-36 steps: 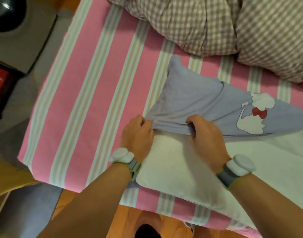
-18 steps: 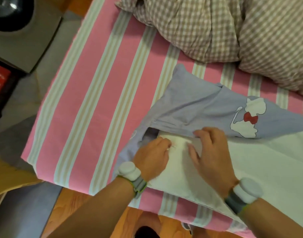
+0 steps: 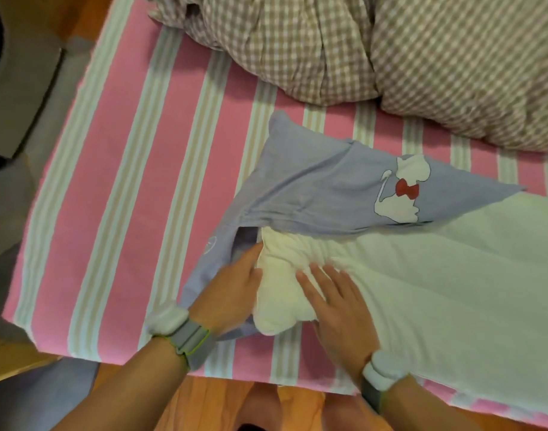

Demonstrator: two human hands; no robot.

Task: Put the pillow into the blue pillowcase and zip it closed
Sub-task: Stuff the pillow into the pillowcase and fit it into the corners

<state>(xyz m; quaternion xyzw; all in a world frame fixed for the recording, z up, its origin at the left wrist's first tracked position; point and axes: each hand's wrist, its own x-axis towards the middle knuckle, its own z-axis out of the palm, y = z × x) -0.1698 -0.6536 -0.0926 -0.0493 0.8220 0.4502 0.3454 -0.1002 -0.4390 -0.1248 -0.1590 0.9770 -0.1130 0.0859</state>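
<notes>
The blue pillowcase (image 3: 313, 188), printed with a white cat and a red bow, lies on the bed with its opening facing me. The white pillow (image 3: 437, 275) stretches off to the right, and its bunched near corner sits at the mouth of the case. My left hand (image 3: 232, 287) presses against that corner from the left, fingers pointing into the dark opening, and rests on the lower blue layer. Flat on the pillow just right of the bunched corner lies my right hand (image 3: 338, 297), fingers spread. Neither hand visibly grips anything.
A pink and pale-striped sheet (image 3: 142, 181) covers the bed. A brown checked duvet (image 3: 391, 57) is heaped along the far side. The bed's near edge runs just under my wrists, with wooden floor (image 3: 204, 405) below. A grey box (image 3: 14, 82) stands at the left.
A second ago both hands pinched the pillowcase's upper edge. They let go and moved onto the pillow's corner, which is now bunched up at the opening.
</notes>
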